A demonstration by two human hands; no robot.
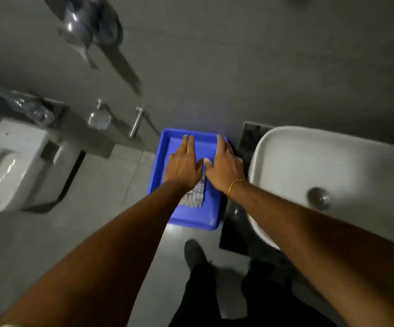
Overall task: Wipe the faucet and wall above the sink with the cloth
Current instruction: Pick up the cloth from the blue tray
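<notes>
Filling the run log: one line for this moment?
stage: pre-wipe | left hand: flat, open | right hand: flat, open | cloth: in blue tray, ungrasped | sink: right of tray

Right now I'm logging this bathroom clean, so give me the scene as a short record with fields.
tray: blue, left of the sink
cloth: checked, lying in the tray, partly under the hands
left hand: flat, fingers spread, over the tray
right hand: flat, over the tray
toilet: far left
faucet: not in view
</notes>
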